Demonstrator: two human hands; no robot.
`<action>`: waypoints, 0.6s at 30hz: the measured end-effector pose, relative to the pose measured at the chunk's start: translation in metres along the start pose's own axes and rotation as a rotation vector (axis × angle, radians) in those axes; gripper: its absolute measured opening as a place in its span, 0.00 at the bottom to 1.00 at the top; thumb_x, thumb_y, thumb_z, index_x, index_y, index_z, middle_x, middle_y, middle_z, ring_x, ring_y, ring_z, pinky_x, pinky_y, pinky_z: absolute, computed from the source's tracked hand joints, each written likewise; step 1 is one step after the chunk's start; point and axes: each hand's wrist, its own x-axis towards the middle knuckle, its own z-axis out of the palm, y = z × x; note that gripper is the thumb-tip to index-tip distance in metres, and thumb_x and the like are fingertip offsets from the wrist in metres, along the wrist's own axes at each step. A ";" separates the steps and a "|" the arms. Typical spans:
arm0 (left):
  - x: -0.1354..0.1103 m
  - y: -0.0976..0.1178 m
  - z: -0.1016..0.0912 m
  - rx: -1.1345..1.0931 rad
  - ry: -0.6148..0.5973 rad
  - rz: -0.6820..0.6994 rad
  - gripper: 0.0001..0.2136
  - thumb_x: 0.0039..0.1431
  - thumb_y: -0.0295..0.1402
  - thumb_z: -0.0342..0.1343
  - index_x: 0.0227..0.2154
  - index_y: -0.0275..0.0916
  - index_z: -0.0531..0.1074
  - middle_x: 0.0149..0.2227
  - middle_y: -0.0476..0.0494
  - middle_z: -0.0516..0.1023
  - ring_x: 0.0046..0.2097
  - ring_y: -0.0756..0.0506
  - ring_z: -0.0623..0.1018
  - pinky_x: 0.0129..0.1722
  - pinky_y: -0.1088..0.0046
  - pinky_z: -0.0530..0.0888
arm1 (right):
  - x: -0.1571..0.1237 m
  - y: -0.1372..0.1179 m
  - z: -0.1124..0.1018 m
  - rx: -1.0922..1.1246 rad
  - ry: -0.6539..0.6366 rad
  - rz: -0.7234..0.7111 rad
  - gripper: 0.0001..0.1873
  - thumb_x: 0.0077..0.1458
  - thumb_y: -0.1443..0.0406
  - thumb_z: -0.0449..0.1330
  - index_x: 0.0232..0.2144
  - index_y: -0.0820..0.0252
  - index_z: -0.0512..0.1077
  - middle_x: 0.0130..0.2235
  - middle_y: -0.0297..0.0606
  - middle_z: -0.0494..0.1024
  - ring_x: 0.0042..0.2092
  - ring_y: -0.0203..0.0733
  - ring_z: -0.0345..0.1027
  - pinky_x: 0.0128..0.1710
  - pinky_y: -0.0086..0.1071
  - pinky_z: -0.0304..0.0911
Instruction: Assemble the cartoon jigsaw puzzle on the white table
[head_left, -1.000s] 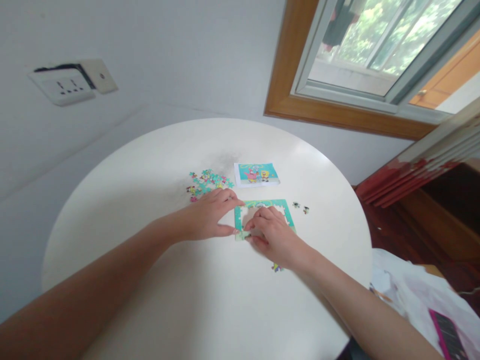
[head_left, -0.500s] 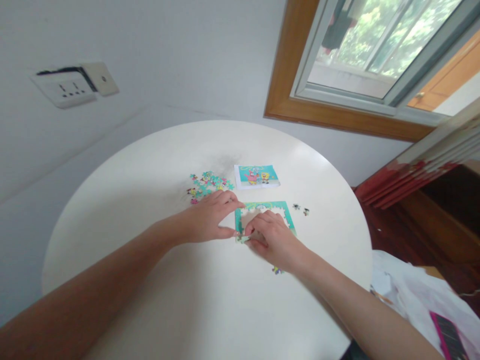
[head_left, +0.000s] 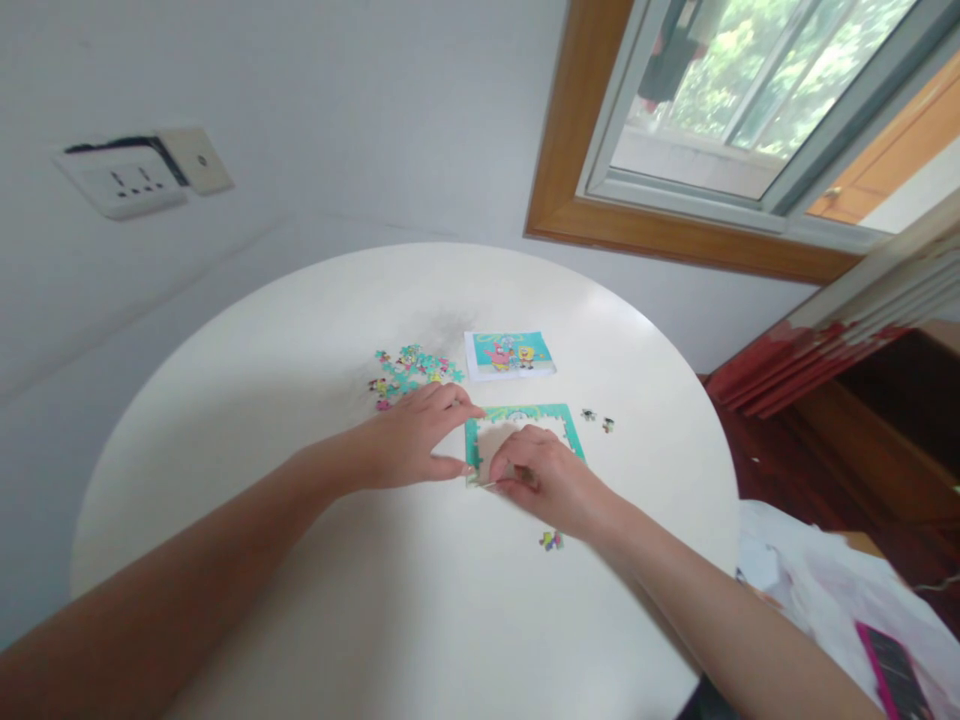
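Puzzle frame [head_left: 571, 428], teal-bordered and only partly filled, lies flat on the round white table [head_left: 300, 340], a little right of the table's middle. Its left edge is framed by the left hand [head_left: 409, 440], whose forefinger is stretched along the far corner while the thumb is pressed against the near corner; nothing is gripped, the hand being spread and laid flat. The near left part of the frame is covered by the right hand [head_left: 544, 478], whose fingers are curled down with the tips drawn together at the frame's near corner; whether a piece is pinched there cannot be told, since the fingertips are hidden. A heap of loose pieces [head_left: 409, 368] is seen just beyond the left hand, and a reference picture card [head_left: 510, 354] is laid beside it, farther back. Two small pieces [head_left: 598, 419] are set just right of the frame, and a single piece [head_left: 551, 540] lies near the right wrist.
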 end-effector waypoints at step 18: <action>0.001 0.003 -0.006 -0.008 -0.041 -0.034 0.23 0.57 0.40 0.57 0.55 0.40 0.67 0.54 0.38 0.68 0.57 0.37 0.68 0.58 0.61 0.63 | -0.011 0.088 -0.084 0.062 0.486 0.522 0.09 0.50 0.60 0.61 0.33 0.59 0.74 0.30 0.36 0.79 0.33 0.39 0.70 0.34 0.32 0.59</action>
